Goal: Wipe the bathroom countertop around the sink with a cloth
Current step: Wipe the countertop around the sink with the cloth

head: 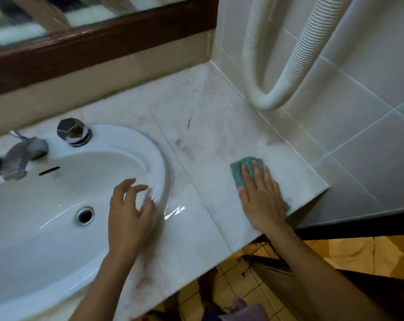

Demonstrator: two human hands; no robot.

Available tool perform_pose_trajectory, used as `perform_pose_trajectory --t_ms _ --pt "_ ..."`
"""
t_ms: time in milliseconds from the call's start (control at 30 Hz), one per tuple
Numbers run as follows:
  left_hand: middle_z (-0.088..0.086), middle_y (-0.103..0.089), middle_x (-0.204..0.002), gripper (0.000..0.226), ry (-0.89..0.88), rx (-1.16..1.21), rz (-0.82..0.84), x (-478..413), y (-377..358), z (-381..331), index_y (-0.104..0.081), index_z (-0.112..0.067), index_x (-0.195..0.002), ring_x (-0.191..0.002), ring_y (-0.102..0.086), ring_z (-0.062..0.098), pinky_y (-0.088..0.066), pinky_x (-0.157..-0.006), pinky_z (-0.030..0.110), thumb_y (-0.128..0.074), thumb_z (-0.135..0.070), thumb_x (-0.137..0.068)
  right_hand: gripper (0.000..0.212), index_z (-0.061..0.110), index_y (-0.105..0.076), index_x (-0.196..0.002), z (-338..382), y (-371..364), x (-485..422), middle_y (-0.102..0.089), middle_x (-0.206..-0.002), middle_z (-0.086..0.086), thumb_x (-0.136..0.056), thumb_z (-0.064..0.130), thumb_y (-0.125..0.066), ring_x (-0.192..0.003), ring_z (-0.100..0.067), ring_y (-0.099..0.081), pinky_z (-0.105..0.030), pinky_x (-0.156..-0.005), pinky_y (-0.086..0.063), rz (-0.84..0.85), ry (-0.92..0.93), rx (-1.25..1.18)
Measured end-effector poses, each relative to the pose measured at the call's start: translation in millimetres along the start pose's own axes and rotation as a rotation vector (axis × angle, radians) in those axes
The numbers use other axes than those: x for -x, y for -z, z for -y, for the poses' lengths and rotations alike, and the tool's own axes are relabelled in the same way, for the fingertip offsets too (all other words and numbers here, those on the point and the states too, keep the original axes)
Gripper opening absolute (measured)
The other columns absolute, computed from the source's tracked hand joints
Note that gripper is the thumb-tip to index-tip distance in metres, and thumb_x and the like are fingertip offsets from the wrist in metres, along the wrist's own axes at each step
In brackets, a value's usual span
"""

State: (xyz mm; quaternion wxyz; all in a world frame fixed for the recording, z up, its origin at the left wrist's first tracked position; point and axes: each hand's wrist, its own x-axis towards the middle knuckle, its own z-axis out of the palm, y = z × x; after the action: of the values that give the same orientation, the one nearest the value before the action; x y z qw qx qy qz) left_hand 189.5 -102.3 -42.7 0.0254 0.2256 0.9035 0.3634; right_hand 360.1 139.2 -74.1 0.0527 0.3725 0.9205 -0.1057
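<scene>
A: Marble countertop (210, 140) fills the centre of the frame; which zone is under treatment?

B: The lower right corner, near the tiled wall (358, 140). The sink (57, 205) occupies the lower left.

A: Hand positions?

B: The right hand (262, 198) presses flat, fingers extended, on the green cloth (242, 170). The left hand (129, 212) hovers spread and empty at the sink rim.

A: Recommended technique?

B: Maintain even palm pressure. Overlap passes toward the reddish stains (184, 149) at centre.
</scene>
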Motion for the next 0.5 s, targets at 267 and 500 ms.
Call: perform_pose_trajectory --t_ms 267,500 --pt "-0.005 -0.063 -0.105 0.016 0.336 -0.056 -0.092 64.4 63.1 54.0 -0.065 -0.024 -0.101 -0.085 -0.060 0.011 -0.040 -0.068 0.031 -0.057 -0.016 -0.090 0.062 0.019 -0.005 -0.153 120.9 -19.1 -10.8 -0.006 -0.162 -0.010 -0.096 0.043 -0.008 -0.148 -0.031 -0.003 -0.045 -0.117 -0.017 -0.023 0.147 -0.052" --pt "-0.010 -0.069 -0.091 0.034 0.445 -0.380 -0.089 70.0 51.2 63.5 -0.070 -0.033 -0.085 -0.085 -0.060 0.018 -0.043 -0.063 0.030 -0.036 -0.033 -0.087 0.061 0.027 -0.004 -0.155 88.5 -24.6 62.6 -0.002 -0.163 0.002 -0.099 0.044 -0.023 -0.149 -0.020 0.003 -0.039 -0.118 -0.014 0.051 0.544 0.021"
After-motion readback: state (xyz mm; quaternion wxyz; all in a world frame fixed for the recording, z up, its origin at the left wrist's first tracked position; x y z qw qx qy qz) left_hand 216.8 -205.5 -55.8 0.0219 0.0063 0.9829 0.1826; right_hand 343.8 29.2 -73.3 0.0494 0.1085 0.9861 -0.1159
